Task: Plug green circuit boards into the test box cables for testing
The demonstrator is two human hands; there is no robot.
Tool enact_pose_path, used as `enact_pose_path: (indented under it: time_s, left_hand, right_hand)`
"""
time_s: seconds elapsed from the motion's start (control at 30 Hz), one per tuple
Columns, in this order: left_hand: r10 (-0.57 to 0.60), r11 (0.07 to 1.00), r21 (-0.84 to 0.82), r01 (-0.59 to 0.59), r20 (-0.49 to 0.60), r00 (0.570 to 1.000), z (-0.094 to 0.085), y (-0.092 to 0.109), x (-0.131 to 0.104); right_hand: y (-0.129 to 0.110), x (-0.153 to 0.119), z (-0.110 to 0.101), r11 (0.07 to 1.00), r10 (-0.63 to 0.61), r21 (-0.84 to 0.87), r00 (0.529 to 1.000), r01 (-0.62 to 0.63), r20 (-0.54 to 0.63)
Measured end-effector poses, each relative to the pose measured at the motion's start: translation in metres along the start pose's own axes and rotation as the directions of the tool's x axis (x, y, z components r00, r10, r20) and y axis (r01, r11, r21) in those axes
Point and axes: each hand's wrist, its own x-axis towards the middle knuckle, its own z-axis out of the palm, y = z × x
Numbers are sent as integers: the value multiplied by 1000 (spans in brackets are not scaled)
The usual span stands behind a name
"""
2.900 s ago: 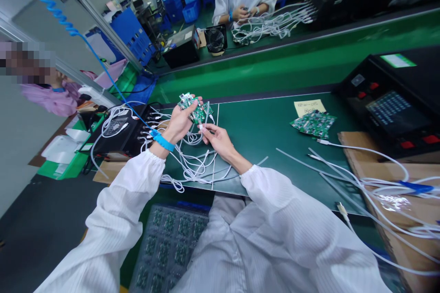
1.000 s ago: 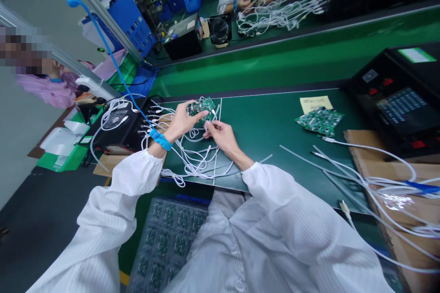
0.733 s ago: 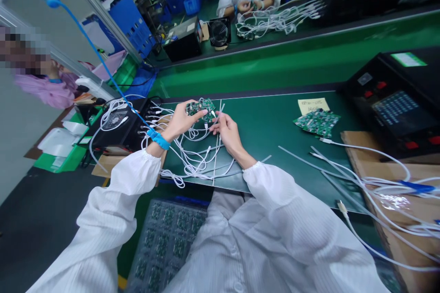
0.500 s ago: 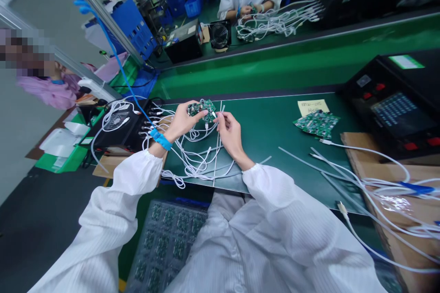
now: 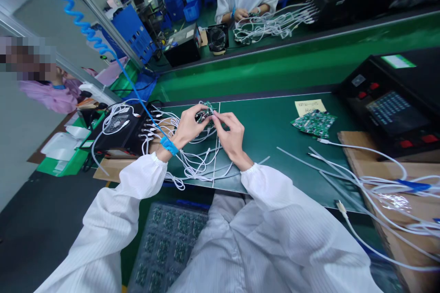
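My left hand (image 5: 189, 124), with a blue strap (image 5: 169, 145) at its wrist, is closed on a green circuit board (image 5: 207, 106) that is partly hidden by the fingers. Close against it on the right, my right hand (image 5: 232, 133) pinches something small and pale at the board's edge, probably a cable plug; the exact part is too small to tell. White cables (image 5: 195, 165) lie in loops on the green bench below and left of both hands. They run from a black box (image 5: 118, 130) at the left.
At the right stand a black tester with a screen (image 5: 392, 110), stacked boards (image 5: 314, 123) and cardboard (image 5: 354, 146) bearing cables. A clear tray (image 5: 165, 247) of boards sits below the bench edge. Across the green divider (image 5: 275, 62), another person works.
My left hand has moved slightly right and tilted the board up, so less of its face shows. My right hand's fingers have come up against the board and nearer my left fingers.
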Motion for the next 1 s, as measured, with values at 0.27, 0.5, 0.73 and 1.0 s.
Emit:
enact_pose_path:
  time_s: [0.27, 0.5, 0.73, 1.0]
  left_hand:
    - [-12, 999, 43, 13, -23, 1000, 5, -1, 0]
    - [10, 999, 41, -9, -30, 999, 7, 0, -1]
    - [32, 998, 51, -31, -17, 999, 9, 0, -3]
    - [79, 993, 85, -81, 22, 997, 7, 2, -4]
  right_hand:
    - [0, 1, -1, 996, -52, -72, 998, 50, -29]
    - [-3, 4, -1, 994, -66, -87, 996, 60, -61]
    - [-2, 4, -1, 993, -33, -115, 998, 27, -53]
    - [-1, 3, 1, 996, 27, -80, 1000, -29, -15]
